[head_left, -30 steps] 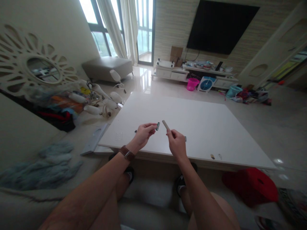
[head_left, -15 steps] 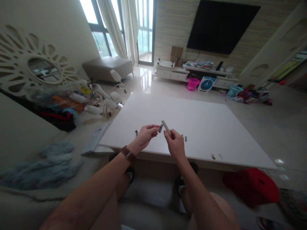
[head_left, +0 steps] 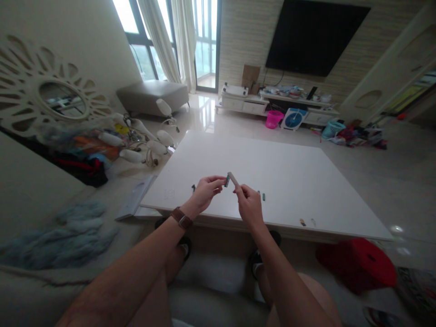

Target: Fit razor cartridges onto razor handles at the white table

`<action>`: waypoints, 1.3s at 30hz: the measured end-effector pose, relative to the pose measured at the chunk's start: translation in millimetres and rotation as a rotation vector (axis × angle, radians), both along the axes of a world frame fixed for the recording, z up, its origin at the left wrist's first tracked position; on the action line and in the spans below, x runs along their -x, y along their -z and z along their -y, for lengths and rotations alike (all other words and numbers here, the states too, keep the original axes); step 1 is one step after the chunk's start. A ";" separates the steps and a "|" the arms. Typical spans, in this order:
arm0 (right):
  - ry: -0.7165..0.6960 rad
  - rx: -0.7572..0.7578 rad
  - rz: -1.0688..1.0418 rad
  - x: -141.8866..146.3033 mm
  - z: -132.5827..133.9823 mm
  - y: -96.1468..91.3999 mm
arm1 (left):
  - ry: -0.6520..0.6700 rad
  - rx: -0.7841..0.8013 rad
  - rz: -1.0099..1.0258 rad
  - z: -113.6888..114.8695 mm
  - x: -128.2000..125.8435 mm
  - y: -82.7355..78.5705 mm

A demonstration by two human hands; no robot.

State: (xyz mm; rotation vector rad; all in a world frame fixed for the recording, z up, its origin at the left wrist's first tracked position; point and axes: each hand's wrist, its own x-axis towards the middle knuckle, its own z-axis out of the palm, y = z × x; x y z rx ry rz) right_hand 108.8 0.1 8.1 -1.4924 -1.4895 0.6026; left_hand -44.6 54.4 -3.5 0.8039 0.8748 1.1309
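My left hand [head_left: 205, 192] pinches a small green-and-white piece [head_left: 226, 182], which looks like a little circuit board, between thumb and fingertips. In my right hand [head_left: 250, 205] is a flat grey-beige stick [head_left: 233, 178], its far end at the top of the green piece. Whether the two touch I cannot tell. Both hands are above the near part of the white table [head_left: 289, 177]. Just right of my right hand lies another small green piece [head_left: 263, 197], with a further one partly hidden beside it. A small dark item [head_left: 193, 187] lies behind my left hand.
A clear plastic piece [head_left: 169, 194] lies at the table's left, and a small yellow-and-dark item [head_left: 302, 222] near its front edge. A red stool [head_left: 364, 265] stands front right. A lamp with several white shades [head_left: 157, 147] is on the floor to the left.
The stick has shifted slightly left and down, and its tip now meets the green piece's top in view. The green piece moved slightly left.
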 end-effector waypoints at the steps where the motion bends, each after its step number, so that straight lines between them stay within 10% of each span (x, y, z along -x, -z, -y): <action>1: 0.000 -0.001 0.004 0.1 0.0 -0.1 | -0.001 -0.002 0.002 0.1 -0.1 0.0; 39: 0.012 0.005 0.044 0.5 0.2 -0.3 | 0.007 -0.023 0.002 -0.1 0.4 1.6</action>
